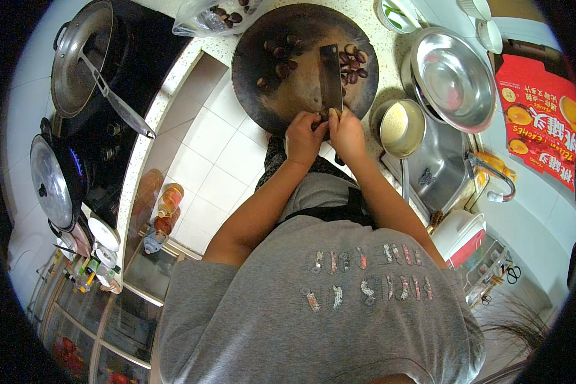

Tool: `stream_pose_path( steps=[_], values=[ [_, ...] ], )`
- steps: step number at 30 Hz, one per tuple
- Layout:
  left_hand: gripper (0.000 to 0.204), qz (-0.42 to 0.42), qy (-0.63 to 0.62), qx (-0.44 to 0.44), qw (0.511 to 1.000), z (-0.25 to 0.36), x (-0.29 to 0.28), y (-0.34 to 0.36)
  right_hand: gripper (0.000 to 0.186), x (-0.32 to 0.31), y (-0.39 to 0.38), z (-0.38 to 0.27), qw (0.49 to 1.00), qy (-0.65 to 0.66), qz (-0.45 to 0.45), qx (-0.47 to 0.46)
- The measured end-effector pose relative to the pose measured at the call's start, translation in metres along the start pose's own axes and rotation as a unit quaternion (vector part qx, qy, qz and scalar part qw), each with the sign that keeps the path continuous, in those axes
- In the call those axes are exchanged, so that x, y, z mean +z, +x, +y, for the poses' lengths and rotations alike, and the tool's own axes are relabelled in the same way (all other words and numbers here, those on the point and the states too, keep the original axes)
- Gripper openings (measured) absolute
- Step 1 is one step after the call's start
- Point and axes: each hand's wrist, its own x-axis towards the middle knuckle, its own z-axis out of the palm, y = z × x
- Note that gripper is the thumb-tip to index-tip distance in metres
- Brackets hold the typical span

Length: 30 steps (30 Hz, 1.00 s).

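A dark, round wooden chopping board (256, 102) lies on the counter in front of me. My right hand (347, 136) grips a cleaver (331, 75) by its handle, the blade pointing away from me over the board. Beside it, my left hand (304, 138) is closed in a pinch at the near end of the blade; whatever its fingertips hold is hidden. Dark brown chestnuts (282, 69) are scattered on the board left of the blade. Right of the blade sits a tighter cluster of chestnuts (353, 62), several with paler patches showing.
A clear plastic bag (198, 18) with more chestnuts lies beyond the board. On the right stand a steel basin (454, 77), a long-handled pot (403, 128) and the sink (438, 176). To the left, a lidded pan (50, 182) sits by a blue flame, near a wok (77, 70) holding a spatula (118, 105).
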Motion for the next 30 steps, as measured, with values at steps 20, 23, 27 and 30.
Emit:
stream_pose_path(
  steps=[20, 23, 27, 30],
  values=[
    [0.018, -0.007, -0.011, -0.037, 0.999, 0.01, -0.003, 0.003, 0.032, -0.006, 0.018, -0.005, 0.995, -0.038, -0.086, 0.041],
    [0.02, -0.012, -0.003, -0.036, 0.999, 0.009, -0.003, 0.004, 0.034, -0.005, 0.024, 0.001, 0.995, -0.041, -0.09, 0.034],
    [0.023, -0.03, 0.013, -0.02, 0.999, 0.002, -0.003, 0.008, 0.035, -0.012, 0.028, 0.021, 0.982, 0.106, -0.15, 0.044],
    [0.024, -0.058, 0.018, -0.021, 0.998, 0.006, -0.007, 0.007, 0.034, -0.008, 0.026, 0.04, 0.973, 0.146, -0.167, 0.056]
  ],
)
